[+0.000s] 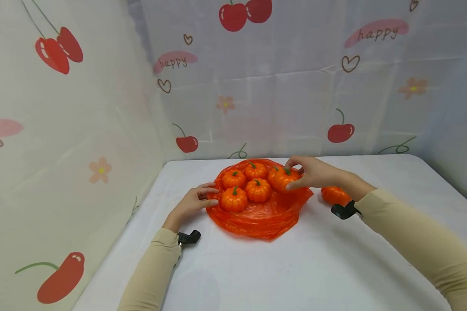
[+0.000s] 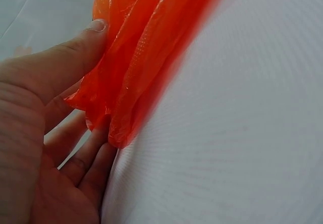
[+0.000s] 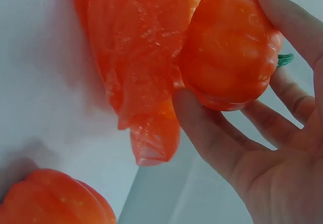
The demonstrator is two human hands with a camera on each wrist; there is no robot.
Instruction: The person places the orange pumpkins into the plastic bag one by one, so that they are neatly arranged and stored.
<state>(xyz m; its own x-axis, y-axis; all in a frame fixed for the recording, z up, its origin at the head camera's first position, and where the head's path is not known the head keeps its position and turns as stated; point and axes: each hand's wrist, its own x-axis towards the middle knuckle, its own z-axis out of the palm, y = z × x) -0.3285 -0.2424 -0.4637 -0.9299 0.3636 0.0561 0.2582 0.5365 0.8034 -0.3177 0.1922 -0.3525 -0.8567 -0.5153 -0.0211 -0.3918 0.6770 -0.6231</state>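
My right hand (image 1: 309, 172) grips a small orange toy pumpkin (image 1: 284, 180) with a green stem, thumb on one side and fingers on the other. It holds this pumpkin at the right side of an orange-red plastic bag (image 1: 253, 222), which lies spread open on the table. Several similar pumpkins (image 1: 258, 190) sit inside the bag. At the bag's left rim, my left hand (image 1: 192, 202) holds the thin plastic between thumb and fingers; the left wrist view shows the folded bag edge (image 2: 131, 82) there. The right wrist view shows the held pumpkin (image 3: 229, 47) close beside the bag.
Another orange pumpkin (image 1: 334, 195) lies on the white table (image 1: 295, 272) right of the bag, partly behind my right wrist. A printed curtain (image 1: 257, 121) with cherries and hearts stands along the table's back edge, and a similar sheet (image 1: 81, 151) hangs at the left.
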